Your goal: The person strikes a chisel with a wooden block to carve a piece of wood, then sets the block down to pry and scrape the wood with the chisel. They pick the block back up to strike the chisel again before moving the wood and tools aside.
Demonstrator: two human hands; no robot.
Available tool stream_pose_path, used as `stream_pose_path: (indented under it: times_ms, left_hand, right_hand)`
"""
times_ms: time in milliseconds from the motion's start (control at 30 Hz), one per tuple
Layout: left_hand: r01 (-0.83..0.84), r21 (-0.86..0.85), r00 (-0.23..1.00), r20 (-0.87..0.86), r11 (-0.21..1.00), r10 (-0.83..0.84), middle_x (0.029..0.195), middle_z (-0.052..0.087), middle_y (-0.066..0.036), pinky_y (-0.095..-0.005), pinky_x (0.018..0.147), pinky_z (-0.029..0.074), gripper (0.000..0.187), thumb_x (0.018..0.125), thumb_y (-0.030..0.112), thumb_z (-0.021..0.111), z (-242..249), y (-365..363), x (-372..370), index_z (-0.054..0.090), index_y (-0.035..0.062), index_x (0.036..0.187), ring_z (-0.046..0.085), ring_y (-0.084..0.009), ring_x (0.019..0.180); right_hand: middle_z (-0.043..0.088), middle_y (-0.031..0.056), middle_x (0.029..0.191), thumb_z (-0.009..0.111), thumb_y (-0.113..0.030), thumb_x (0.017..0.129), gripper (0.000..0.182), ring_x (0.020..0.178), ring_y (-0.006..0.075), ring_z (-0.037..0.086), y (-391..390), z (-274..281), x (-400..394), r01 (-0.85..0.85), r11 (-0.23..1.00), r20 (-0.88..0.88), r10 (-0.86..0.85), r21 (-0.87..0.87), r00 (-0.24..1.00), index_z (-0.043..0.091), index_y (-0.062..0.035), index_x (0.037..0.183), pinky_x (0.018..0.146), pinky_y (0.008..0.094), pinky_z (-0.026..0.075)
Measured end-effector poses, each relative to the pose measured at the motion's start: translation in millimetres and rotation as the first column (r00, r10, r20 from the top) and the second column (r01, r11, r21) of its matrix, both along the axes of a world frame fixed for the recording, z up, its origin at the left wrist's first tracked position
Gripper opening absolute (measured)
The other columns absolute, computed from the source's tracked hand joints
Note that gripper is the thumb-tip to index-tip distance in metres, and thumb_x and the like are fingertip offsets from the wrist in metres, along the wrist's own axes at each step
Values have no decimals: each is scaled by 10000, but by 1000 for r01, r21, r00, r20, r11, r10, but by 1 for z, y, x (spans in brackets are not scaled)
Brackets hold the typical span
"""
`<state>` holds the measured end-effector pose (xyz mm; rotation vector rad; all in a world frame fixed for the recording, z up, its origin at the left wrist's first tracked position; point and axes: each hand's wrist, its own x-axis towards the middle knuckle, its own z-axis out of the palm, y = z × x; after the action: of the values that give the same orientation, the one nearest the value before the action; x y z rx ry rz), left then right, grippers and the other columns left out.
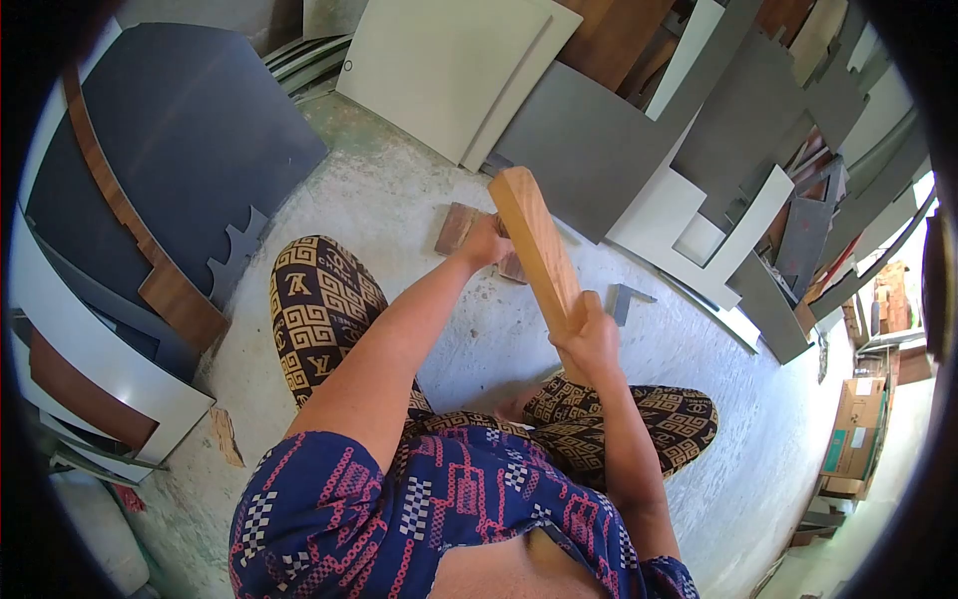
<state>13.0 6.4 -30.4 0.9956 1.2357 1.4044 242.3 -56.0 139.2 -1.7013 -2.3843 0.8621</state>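
A long, squared piece of wood (534, 235) is held up at a slant above the floor, its far end broad and cut at an angle. My right hand (589, 342) is closed round its near end, thumb pointing up. Beside its far half, my left hand (482, 244) is curled with the fingertips against the wood's left side. A small dark edge shows at those fingers, too little to identify. Below my left hand lies a reddish-brown brick-like block (456, 229), partly covered by the hand. An L-shaped grey piece (626, 301) rests on the floor right of my right hand.
Cream panels (439, 70) and grey boards (579, 140) lean at the back. Dark sheets (180, 130) stand at left, with a small wood scrap (226, 437) on the concrete floor (389, 200). Several offcuts (743, 240) pile up at right, near a cardboard box (856, 429).
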Motion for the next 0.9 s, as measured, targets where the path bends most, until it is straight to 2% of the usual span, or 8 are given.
stream_pose_path:
  times_ms: [133,233,267,367,433,567,667,900]
  left_hand:
    - [-20,-114,966,-257,993,-10,925,674,-52,-304,742,498,342,702,7,674,-11,1,-4,630,24,1040,616,-120,848]
    - [-7,-160,932,-359,987,-51,984,681,-48,-295,776,499,310,736,-7,690,12,-5,-4,630,5,1041,617,-104,897]
    - [-3,-171,931,-361,985,-60,991,682,-51,-295,785,498,307,741,-5,691,18,-7,-3,629,2,1042,618,-107,905]
    - [39,49,999,5,998,-40,967,678,-43,-300,804,491,357,708,-32,675,3,-5,1,628,23,1057,620,-125,908]
    - [4,57,1000,-8,998,-4,932,671,-47,-313,788,488,365,679,-10,665,-1,-5,3,630,33,1040,620,-150,865]
    - [-51,-23,989,-142,998,47,913,672,-68,-319,772,490,345,644,23,691,-26,6,-4,644,23,986,623,-159,846]
    - [-138,-213,940,-335,967,61,860,669,-76,-323,740,493,320,622,56,716,9,1,-12,644,9,930,626,-164,812]
    - [-127,-158,942,-327,979,70,791,659,-78,-328,704,492,309,600,79,736,0,1,-18,626,2,879,624,-175,755]
  right_hand:
    - [606,196,810,748,-199,614,542,775,348,615,-1,-2,7,40,997,-536,5,72,844,458,-38,1043,712,371,480]
    - [602,219,778,749,-217,607,515,781,416,593,-8,15,-5,159,980,-694,-33,118,719,462,-50,1000,710,396,476]
    - [602,219,779,750,-216,605,516,779,410,595,-7,11,-2,150,982,-586,-56,113,808,463,-48,1000,708,394,475]
    - [591,200,776,763,-190,589,510,761,370,597,1,-13,5,95,993,-251,-74,72,965,460,-41,970,694,380,473]
    - [570,161,767,787,-143,566,495,730,314,590,4,-16,4,34,999,-90,-33,6,995,451,-35,912,673,357,472]
    - [595,139,763,766,-114,555,451,722,245,610,11,-21,17,77,990,-486,-124,-117,865,487,-8,892,646,344,478]
    - [579,84,762,756,-71,565,398,704,161,579,9,3,12,160,966,-656,-257,-205,709,496,4,858,621,298,474]
    - [583,79,789,751,-77,585,377,714,148,571,17,-4,20,202,955,-647,-297,-219,702,517,10,866,637,293,475]
